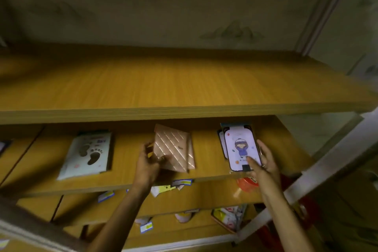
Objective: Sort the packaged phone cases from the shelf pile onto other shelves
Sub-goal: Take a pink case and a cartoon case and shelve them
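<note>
On the second wooden shelf point(206, 141) lie three small piles of packaged phone cases. My left hand point(147, 161) grips the near left corner of a pink case with diagonal stripes point(173, 147) in the middle. My right hand point(264, 161) holds the near right edge of a lilac case printed with a cartoon figure point(240, 147), its thumb on the face; this case lies on top of another package. A white case with footprint cut-outs point(88, 154) rests untouched to the left.
The top shelf point(163, 86) carries nothing in view. Lower shelves hold more packaged cases point(227, 219) and loose labels point(146, 227). A white metal upright point(327, 161) slants along the right side. A red object point(248, 184) sits under the second shelf's right end.
</note>
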